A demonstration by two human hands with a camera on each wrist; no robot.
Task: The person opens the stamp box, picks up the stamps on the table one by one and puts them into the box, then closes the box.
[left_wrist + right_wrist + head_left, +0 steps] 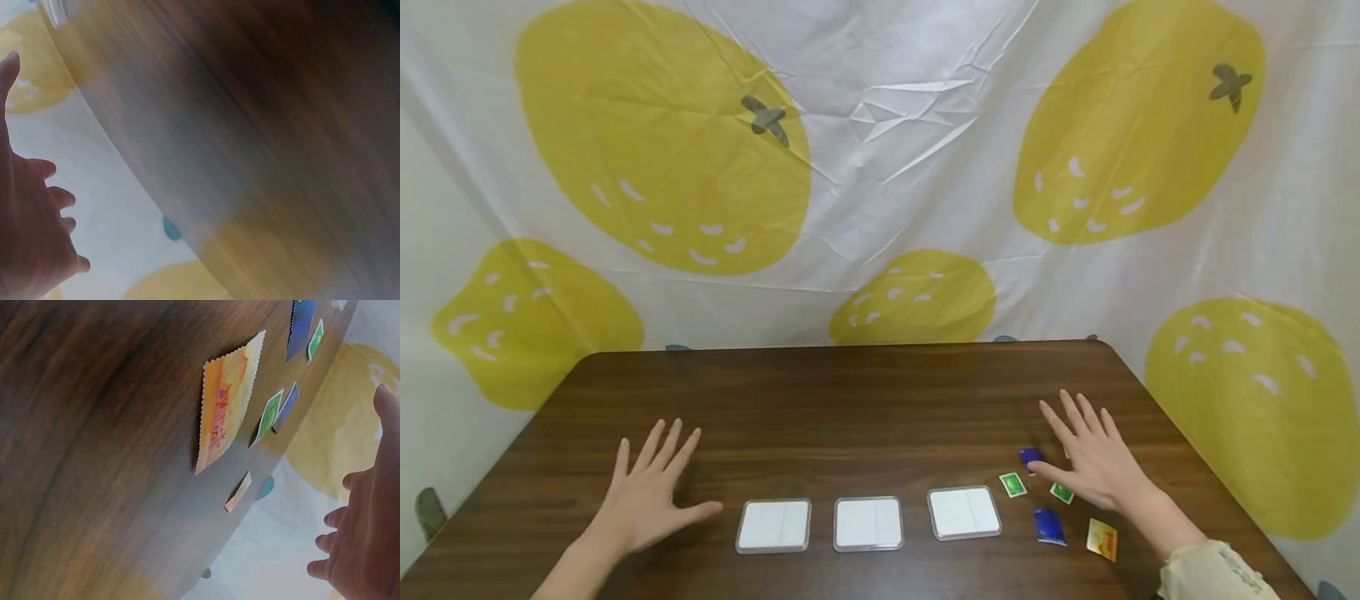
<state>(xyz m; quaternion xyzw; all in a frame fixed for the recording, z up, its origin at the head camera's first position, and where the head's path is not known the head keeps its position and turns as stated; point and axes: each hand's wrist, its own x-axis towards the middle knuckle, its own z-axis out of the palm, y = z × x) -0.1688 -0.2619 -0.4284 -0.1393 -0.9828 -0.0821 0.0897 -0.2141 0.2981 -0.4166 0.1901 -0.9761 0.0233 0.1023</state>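
Loads of room to pass along the back of the counter [850, 408] until you hit the lemon-print sheet [917, 175]. Up front, three flat cases [868, 523] leave only narrow gaps, and small stamps [1049, 526] clutter the space around the right hand [1093, 462].

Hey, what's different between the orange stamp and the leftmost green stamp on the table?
The orange stamp is orange and yellow, while the leftmost green stamp is green with a white border.
The orange stamp looks larger than the green one.
The orange stamp lies closer to the person; the green one lies farther off.
Both rest on the wooden table.
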